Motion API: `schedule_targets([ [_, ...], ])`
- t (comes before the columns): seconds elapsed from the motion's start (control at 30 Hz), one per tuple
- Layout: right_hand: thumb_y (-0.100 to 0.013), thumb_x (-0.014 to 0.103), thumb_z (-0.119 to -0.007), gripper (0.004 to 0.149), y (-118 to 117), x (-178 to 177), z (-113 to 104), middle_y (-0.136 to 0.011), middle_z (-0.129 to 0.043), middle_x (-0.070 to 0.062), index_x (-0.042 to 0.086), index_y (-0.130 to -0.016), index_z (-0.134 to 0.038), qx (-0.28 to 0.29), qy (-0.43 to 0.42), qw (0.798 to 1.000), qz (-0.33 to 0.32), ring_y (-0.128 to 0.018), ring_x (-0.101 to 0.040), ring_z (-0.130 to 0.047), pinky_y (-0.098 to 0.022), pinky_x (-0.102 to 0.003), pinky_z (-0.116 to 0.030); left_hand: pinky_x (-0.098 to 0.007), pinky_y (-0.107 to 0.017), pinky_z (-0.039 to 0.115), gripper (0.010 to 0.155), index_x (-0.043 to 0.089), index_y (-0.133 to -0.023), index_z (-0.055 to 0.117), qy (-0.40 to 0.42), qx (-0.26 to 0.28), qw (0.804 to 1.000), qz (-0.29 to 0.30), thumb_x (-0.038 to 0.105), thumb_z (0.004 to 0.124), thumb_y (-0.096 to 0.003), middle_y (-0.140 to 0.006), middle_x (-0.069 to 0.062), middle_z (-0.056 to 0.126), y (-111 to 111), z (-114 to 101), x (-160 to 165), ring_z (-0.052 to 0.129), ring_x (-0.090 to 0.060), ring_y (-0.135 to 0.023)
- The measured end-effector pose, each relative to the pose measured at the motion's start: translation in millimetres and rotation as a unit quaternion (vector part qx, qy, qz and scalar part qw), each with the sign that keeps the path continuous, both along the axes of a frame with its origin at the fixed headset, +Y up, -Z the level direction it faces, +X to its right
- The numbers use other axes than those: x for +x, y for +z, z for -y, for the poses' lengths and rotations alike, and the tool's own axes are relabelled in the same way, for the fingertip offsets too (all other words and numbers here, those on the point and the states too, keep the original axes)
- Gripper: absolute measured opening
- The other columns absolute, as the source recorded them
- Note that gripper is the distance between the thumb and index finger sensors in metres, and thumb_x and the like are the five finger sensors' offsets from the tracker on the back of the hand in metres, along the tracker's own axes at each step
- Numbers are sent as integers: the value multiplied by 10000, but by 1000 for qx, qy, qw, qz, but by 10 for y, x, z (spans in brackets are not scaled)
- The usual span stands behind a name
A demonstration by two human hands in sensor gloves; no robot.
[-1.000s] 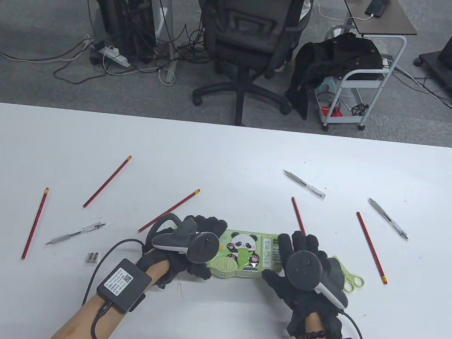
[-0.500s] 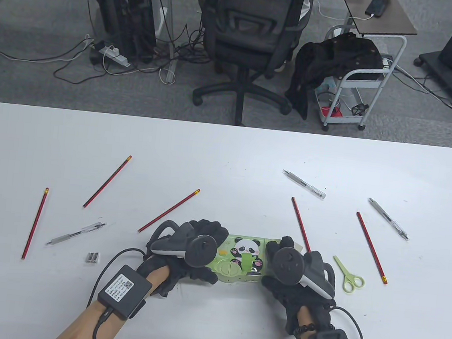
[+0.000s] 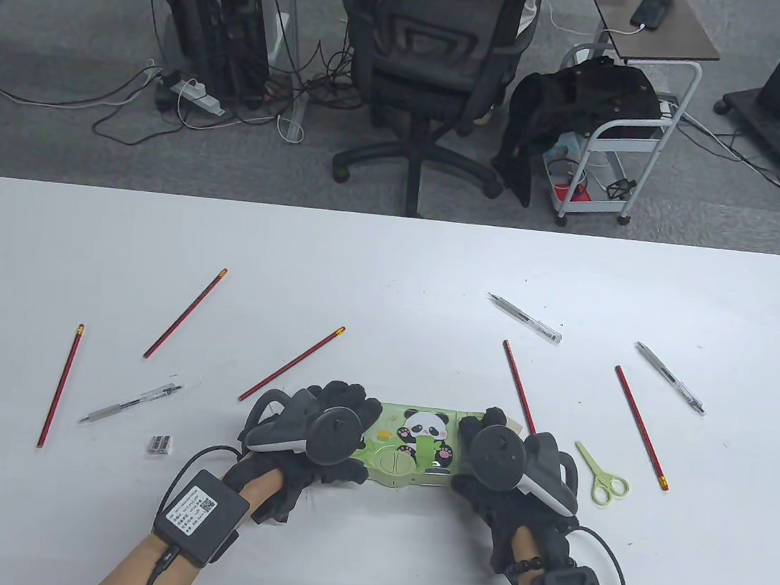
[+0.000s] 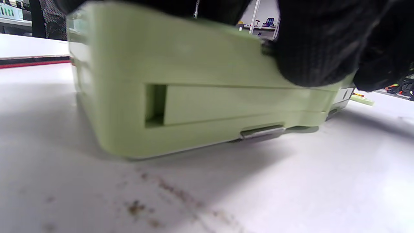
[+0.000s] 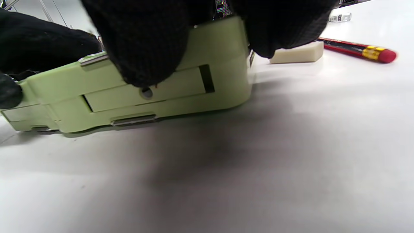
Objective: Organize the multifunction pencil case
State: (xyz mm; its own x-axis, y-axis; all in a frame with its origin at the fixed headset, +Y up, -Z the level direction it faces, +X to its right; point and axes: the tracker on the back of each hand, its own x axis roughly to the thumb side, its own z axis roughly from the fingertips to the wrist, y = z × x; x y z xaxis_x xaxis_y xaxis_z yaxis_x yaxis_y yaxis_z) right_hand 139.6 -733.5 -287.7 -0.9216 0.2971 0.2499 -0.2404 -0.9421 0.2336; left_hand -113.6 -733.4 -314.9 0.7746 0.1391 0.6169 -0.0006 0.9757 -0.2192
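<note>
The green pencil case point(image 3: 416, 445) with a panda on its lid lies near the table's front edge. My left hand point(image 3: 329, 436) grips its left end, fingers curled over the top and thumb at the front. My right hand point(image 3: 484, 456) grips the right end the same way. In the left wrist view the case point(image 4: 200, 97) sits with its near edge slightly off the table, a gloved finger point(image 4: 310, 48) on top. In the right wrist view the case point(image 5: 136, 94) shows a side slot, with my fingers point(image 5: 145, 42) over it.
Several red pencils lie about, one left of the case point(image 3: 292, 364) and one right of it point(image 3: 518, 385). Pens point(image 3: 131, 402) point(image 3: 525, 318) point(image 3: 670, 378), a sharpener point(image 3: 161, 445), green scissors point(image 3: 601, 473) and a white eraser point(image 5: 296, 53) lie around.
My right hand slid left onto the case's right end, uncovering the scissors. The case shifted slightly left with my left hand, which drew back toward the front-left a little.
</note>
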Motion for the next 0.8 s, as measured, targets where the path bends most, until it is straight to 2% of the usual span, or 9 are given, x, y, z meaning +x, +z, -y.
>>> schedule_targets([
  [0.17, -421, 324, -890, 828, -2, -1, -7, -1082, -355, -390, 31, -1088, -495, 5, 3, 1000, 3, -913, -547, -722, -685, -566, -711, -718, -695, 581, 876, 123, -1126, 532, 17, -29, 999, -3, 554, 846, -431, -1195, -254, 598, -62, -68, -38, 632, -556, -1080],
  [0.23, -423, 325, -892, 824, -4, -1, -10, -1083, -358, -388, 34, -1087, -499, 5, 5, 1000, 3, -913, -544, -727, -685, -566, -712, -713, -703, 571, 864, 129, -1125, 548, 33, -72, 997, -9, 556, 844, -434, -1201, -241, 603, -121, -100, -64, 629, -548, -1088],
  [0.33, -424, 327, -895, 822, -4, 4, -7, -1082, -362, -388, 34, -1085, -504, 6, 3, 1000, 3, -912, -544, -729, -686, -566, -712, -697, -722, 565, 861, 147, -1130, 547, 29, -103, 994, -8, 582, 820, -439, -1209, -230, 600, -191, -160, -82, 629, -536, -1096],
  [0.5, -428, 320, -894, 813, -4, 17, -6, -1087, -349, -379, 39, -1084, -505, 2, -5, 1000, 4, -920, -545, -714, -691, -568, -699, -728, -713, 569, 791, 155, -1107, 617, 90, -187, 978, -39, 608, 765, -477, -1196, -214, 655, -367, -287, -200, 665, -521, -1091],
  [0.63, -429, 324, -894, 804, -5, 21, -9, -1085, -361, -375, 46, -1081, -513, 3, -6, 1000, 4, -922, -541, -713, -693, -567, -697, -712, -690, 625, 720, 168, -1053, 708, 141, -187, 968, -90, 619, 712, -491, -1121, -184, 787, -524, -416, -303, 798, -495, -1013],
  [0.7, -429, 324, -894, 802, -6, 25, -9, -1087, -355, -372, 50, -1080, -514, 2, -7, 1000, 5, -922, -541, -711, -694, -566, -695, -704, -684, 637, 691, 161, -1057, 701, 165, -172, 963, -123, 585, 683, -513, -1111, -186, 798, -599, -465, -344, 812, -494, -999],
  [0.8, -430, 324, -892, 802, -5, 26, -11, -1085, -361, -371, 51, -1081, -512, 1, -7, 1000, 5, -924, -541, -707, -695, -566, -693, -697, -676, 648, 690, 133, -1077, 663, 158, -135, 959, -193, 545, 674, -524, -1101, -196, 799, -715, -501, -390, 822, -495, -982],
])
